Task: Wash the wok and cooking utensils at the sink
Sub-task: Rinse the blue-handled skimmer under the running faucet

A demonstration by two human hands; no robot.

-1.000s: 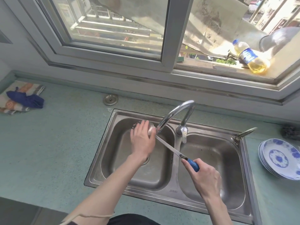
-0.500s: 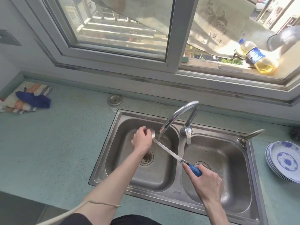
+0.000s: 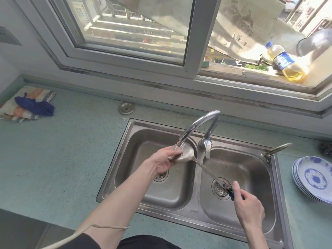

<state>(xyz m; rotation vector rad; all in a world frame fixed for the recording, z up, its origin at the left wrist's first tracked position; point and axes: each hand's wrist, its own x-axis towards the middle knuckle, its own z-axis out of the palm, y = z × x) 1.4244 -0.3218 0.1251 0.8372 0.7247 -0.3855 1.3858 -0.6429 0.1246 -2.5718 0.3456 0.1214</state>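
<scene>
My left hand (image 3: 162, 161) cups and rubs the ladle (image 3: 185, 155) bowl under the faucet (image 3: 197, 126) stream, over the left sink basin (image 3: 125, 177). My right hand (image 3: 248, 206) pinches its blue handle over the right basin, index finger raised. The shaft slants from upper left down to lower right between them. Half a second ago the bowl sat edge-on; now its hollow faces up, filling with water.

We have a single head-worn wide-angle view, looking forward and steeply down, close over the double sink (image 3: 274, 178), window (image 3: 136, 27) above.
</scene>
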